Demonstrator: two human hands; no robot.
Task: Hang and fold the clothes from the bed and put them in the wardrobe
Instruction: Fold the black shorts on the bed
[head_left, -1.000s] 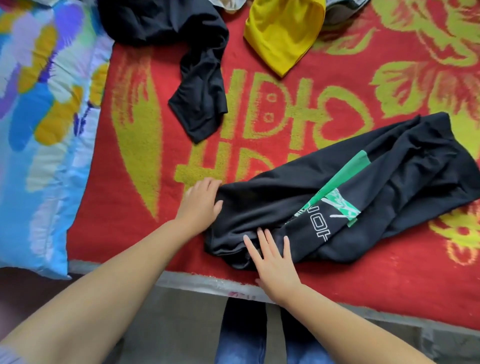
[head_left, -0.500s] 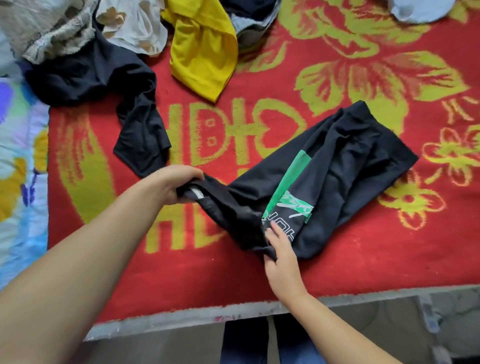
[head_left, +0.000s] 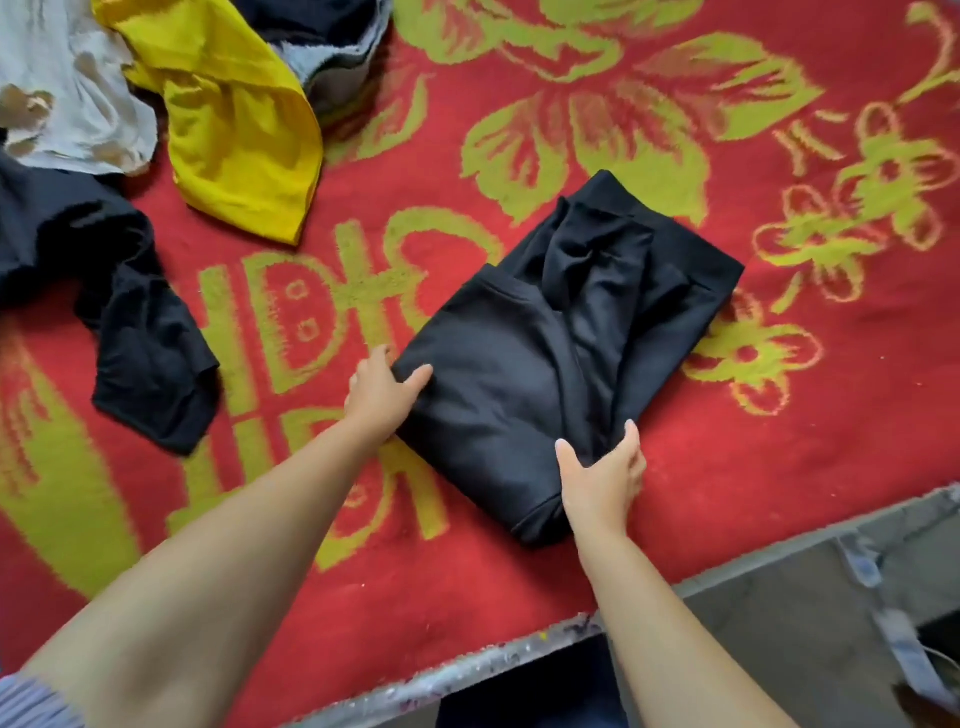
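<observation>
On the red blanket near the bed edge, folded black garment, my left hand gripping its left corner, my right hand clasping its near-right corner, yellow shirt far left.

Plenty of bare red blanket to the right of and beyond my folded black garment, so I can slide out that way easy. Left side's tighter: the loose black top sprawls there, with the yellow shirt and white cloth piled up behind it.
</observation>
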